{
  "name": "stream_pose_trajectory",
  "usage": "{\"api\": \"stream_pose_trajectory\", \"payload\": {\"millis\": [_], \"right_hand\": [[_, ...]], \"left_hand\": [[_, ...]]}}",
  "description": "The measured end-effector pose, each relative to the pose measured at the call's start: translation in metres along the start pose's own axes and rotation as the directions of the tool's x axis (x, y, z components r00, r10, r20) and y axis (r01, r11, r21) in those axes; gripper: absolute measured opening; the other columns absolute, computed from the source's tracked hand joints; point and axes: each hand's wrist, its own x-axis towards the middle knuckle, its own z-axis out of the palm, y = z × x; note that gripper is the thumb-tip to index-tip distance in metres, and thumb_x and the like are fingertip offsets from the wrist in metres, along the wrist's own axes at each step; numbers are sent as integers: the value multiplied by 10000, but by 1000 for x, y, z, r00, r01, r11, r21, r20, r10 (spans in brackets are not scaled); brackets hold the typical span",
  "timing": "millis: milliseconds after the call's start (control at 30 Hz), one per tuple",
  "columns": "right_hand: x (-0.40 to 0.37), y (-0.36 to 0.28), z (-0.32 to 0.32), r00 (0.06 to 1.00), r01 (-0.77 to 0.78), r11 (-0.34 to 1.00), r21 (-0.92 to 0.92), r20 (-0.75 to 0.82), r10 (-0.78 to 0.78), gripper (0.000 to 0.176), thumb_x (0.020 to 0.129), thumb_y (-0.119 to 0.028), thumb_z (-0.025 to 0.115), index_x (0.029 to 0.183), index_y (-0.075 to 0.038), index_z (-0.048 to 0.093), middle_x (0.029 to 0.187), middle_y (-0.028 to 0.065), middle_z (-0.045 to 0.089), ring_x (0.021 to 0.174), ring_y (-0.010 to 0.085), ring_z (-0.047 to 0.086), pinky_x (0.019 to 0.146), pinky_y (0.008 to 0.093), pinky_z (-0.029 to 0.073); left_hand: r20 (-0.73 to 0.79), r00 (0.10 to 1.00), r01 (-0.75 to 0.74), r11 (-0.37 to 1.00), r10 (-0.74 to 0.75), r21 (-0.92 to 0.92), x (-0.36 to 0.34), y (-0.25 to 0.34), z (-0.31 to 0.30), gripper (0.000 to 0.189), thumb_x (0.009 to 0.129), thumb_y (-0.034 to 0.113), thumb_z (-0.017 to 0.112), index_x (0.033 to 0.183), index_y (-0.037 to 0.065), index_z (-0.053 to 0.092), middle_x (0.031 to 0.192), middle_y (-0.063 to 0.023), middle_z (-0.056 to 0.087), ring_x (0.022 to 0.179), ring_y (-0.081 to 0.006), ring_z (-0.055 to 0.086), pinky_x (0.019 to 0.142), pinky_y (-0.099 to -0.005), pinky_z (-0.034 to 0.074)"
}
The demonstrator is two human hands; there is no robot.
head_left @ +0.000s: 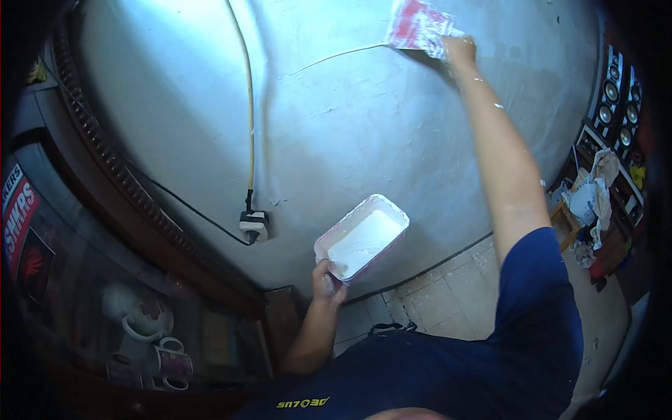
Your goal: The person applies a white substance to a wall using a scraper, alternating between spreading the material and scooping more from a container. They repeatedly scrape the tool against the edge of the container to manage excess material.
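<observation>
My left hand (325, 283) is closed on the near end of an oblong plastic tub (400, 210), its thumb over the rim. White putty (367, 241) lies inside the tub, and its walls are smeared with white. Up at the top, my right hand (460, 52) grips a wide red putty scraper (413, 26) coated in white, held against or very close to the wall (336, 133). From the scraper's lower left corner, a thin raised line (339, 53) runs leftward along the wall. White specks dot my right wrist.
A cable (248, 126) hangs down the wall to a socket block (253, 226). Left stands a dark wooden cabinet (175, 262) with mugs (173, 362) behind glass. Right are speakers (611, 91) and a cluttered shelf with crumpled plastic bags (591, 196). Floor tiles (448, 297) show below.
</observation>
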Motion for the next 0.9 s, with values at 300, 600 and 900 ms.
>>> {"api": "stream_pose_trajectory", "payload": {"millis": [300, 600, 900], "right_hand": [[-27, 28, 78, 883, 290, 957, 26, 378, -278, 412, 646, -229, 737, 868, 77, 574, 794, 221, 636, 769, 295, 641, 691, 381, 502], [20, 38, 21, 958, 266, 858, -440, 18, -288, 245, 752, -272, 603, 868, -66, 666, 804, 139, 658, 738, 300, 627, 673, 388, 480], [-37, 2, 26, 899, 199, 963, 179, 359, -252, 209, 698, -90, 678, 856, 41, 645, 801, 164, 651, 685, 257, 640, 617, 320, 510]], "left_hand": [[-31, 996, -87, 996, 87, -9, 7, -4, 29, 603, 701, 136, 428, 1273, -45, 365, 1224, -197, 486, 1111, -323, 502, 936, -432, 425], [-43, 995, -91, 996, 90, -9, 3, -5, 28, 636, 661, 156, 445, 1256, -58, 378, 1216, -200, 488, 1114, -330, 496, 953, -434, 412], [-103, 987, -120, 992, 122, 28, 13, -12, 40, 584, 701, 161, 439, 1245, -49, 397, 1204, -199, 498, 1097, -327, 511, 947, -430, 417]]}}
